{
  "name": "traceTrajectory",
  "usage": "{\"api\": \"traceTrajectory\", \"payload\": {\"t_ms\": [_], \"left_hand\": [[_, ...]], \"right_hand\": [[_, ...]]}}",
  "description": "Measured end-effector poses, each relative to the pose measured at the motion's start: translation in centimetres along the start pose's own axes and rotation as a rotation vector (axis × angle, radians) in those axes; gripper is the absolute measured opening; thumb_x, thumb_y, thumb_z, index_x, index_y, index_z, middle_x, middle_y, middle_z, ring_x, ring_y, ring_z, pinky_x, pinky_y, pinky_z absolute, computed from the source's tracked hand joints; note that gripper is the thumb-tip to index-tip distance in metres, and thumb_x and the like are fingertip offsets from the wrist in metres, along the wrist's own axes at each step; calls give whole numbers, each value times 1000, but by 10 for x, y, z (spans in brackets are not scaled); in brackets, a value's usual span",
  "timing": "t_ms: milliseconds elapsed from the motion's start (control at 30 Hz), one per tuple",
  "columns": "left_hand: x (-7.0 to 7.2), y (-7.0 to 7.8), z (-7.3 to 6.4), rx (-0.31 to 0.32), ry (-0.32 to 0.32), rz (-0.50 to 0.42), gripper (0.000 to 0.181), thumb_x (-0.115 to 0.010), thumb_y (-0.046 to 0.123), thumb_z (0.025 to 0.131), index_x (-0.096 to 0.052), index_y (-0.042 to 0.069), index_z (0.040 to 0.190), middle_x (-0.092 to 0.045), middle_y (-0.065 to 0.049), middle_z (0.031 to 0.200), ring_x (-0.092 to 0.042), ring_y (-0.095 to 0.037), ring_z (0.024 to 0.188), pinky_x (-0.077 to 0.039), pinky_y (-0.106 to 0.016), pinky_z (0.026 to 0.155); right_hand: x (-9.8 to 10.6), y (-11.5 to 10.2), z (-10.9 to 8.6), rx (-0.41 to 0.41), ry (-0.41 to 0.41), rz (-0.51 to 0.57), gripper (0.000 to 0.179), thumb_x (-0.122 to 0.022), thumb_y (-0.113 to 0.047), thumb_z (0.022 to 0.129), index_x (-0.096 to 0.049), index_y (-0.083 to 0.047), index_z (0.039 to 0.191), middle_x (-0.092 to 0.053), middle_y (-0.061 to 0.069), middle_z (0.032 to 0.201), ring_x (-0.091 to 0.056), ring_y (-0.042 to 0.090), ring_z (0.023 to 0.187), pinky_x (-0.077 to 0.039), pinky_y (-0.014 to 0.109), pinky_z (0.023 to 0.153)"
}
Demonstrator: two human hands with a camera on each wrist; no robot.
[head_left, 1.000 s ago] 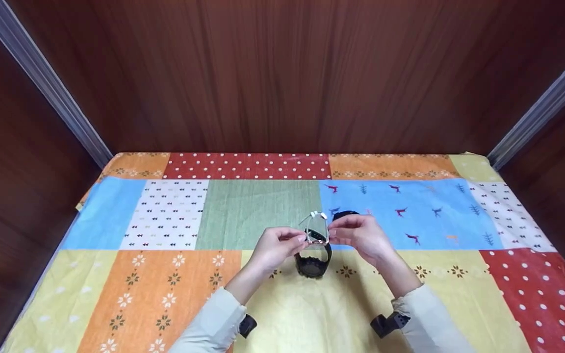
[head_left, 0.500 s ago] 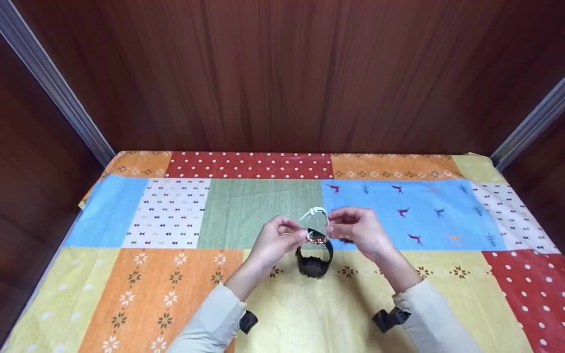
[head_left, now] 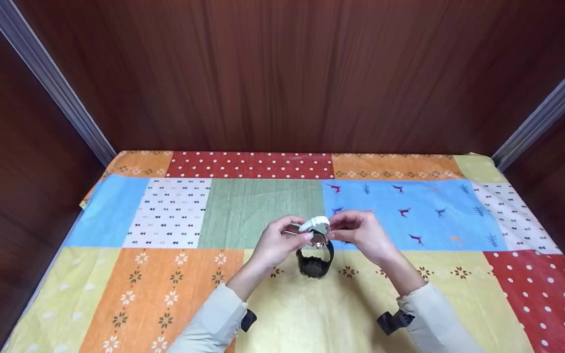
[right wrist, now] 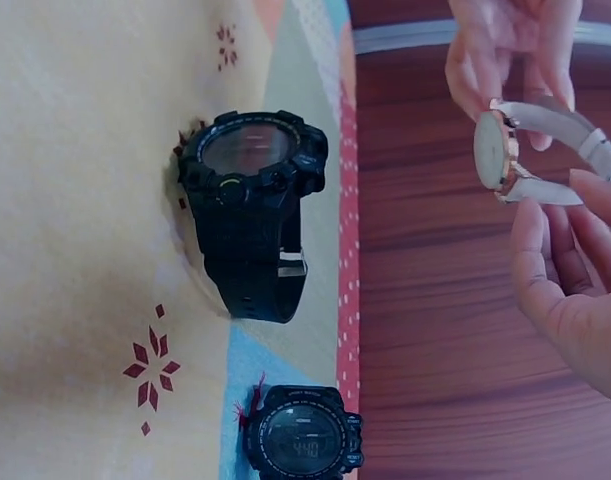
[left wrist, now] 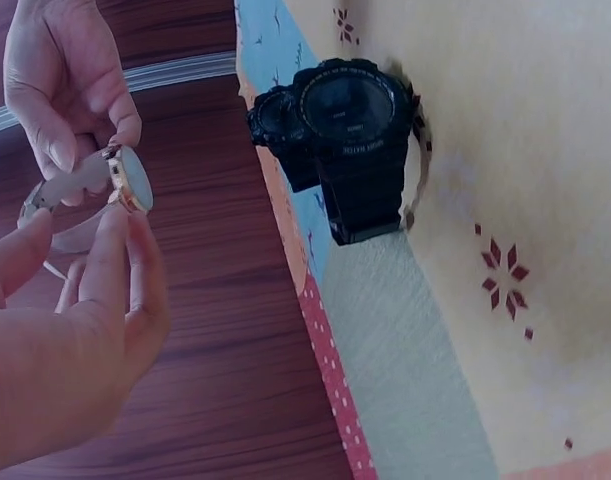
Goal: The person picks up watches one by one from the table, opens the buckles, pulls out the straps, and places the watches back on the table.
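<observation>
A wristwatch (head_left: 318,225) with a white strap and a rose-gold case (right wrist: 507,160) is held up off the cloth by both hands. My left hand (head_left: 273,245) pinches it at the left side, thumb near the case. At the right side my right hand (head_left: 367,238) pinches the strap. The strap forms a loop, its far part leaning towards the head camera. Beneath them, a black sports watch (head_left: 313,267) stands on the cloth with its band looped. Another black digital watch (right wrist: 303,440) lies beyond it, mostly hidden by my right hand in the head view.
A patchwork cloth (head_left: 282,314) covers the table. Brown wood-grain panels (head_left: 282,73) stand behind and at both sides, with metal strips (head_left: 62,88) at the corners. Black wrist devices (head_left: 394,321) sit at the sleeves.
The white-strapped watch has turned in my fingers, so its strap shows broader and tipped towards the head camera. Both hands stay close together over the standing black watch.
</observation>
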State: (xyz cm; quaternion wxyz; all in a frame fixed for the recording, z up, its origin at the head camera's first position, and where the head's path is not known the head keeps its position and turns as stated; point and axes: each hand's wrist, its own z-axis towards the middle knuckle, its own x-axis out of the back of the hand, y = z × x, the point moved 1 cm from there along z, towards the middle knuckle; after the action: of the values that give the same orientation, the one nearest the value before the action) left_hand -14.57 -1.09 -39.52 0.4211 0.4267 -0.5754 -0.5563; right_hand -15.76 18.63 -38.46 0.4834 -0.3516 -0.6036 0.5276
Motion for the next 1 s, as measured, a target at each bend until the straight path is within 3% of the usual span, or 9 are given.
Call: {"api": "traceTrajectory", "payload": {"t_ms": [167,333,533,700,833,1000], "left_hand": [[0,-1,0,-59,-6,84,23,-68,4,80,-61,-7,99,-63,-12,92,-60,-18,81,-51,-28,71],[-2,1,1,-91,28,199,20,-71,6,78,-65,-1,95,-65,-8,91,-59,-20,85,-49,-29,72],[-3,3,0,-120,57,248,17,-71,4,77,-66,0,92,-65,-7,87,-58,-20,84,-48,-30,71],[-3,8,-2,-156,81,349,14,-70,6,78,-67,5,91,-65,-1,86,-58,-17,84,-46,-34,76],[-5,12,-3,-186,92,428,12,-69,5,79,-67,6,90,-65,-1,85,-58,-17,86,-47,-31,74],[-7,13,-1,-189,86,460,10,-69,4,79,-66,5,89,-65,-2,85,-58,-16,85,-48,-27,72]], "right_hand": [[-1,1,-2,19,-34,25,24,-68,8,73,-61,13,95,-65,16,88,-63,18,79,-51,31,76],[-3,1,-2,12,-53,-2,23,-68,9,74,-60,13,95,-64,16,88,-62,17,79,-51,30,76],[-2,-2,0,12,-105,-40,26,-68,6,75,-60,13,99,-63,22,91,-62,17,81,-51,28,75],[-1,-9,0,10,-127,-44,30,-70,1,76,-61,10,103,-64,18,93,-62,21,84,-51,29,76],[-3,-14,2,38,-113,-82,25,-71,-6,78,-66,4,100,-65,14,91,-61,16,74,-49,22,62],[-5,-17,3,64,-81,-158,18,-70,-8,80,-69,0,96,-65,10,86,-52,12,60,-35,19,48]]}}
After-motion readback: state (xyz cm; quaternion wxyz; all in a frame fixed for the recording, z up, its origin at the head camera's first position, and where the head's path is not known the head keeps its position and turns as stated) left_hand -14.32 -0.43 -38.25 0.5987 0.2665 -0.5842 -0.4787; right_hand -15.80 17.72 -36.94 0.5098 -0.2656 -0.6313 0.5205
